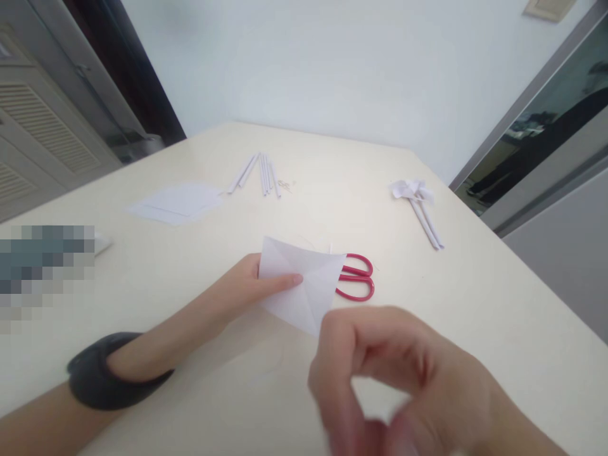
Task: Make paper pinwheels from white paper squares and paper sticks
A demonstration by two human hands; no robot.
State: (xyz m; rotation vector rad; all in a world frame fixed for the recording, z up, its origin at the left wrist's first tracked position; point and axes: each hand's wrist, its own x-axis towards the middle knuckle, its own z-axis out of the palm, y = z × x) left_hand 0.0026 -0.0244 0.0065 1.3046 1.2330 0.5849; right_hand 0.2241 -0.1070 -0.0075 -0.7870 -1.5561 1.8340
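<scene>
My left hand [256, 285] holds a creased white square of paper [308, 278] a little above the table, thumb on top and fingers beneath. My right hand [389, 380] is close to the camera at the paper's near corner, fingers curled and blurred by motion. It seems to hold nothing, though I cannot be sure. Red-handled scissors [357, 278] lie on the table just behind the paper, their blades hidden under it. A dark band sits on my left wrist.
A cream table [475, 304] carries a stack of white sheets [178, 202] at the back left, several rolled paper sticks [261, 172] behind centre, and a paper pinwheel on a stick [418, 202] at the right. A blurred patch covers the left edge.
</scene>
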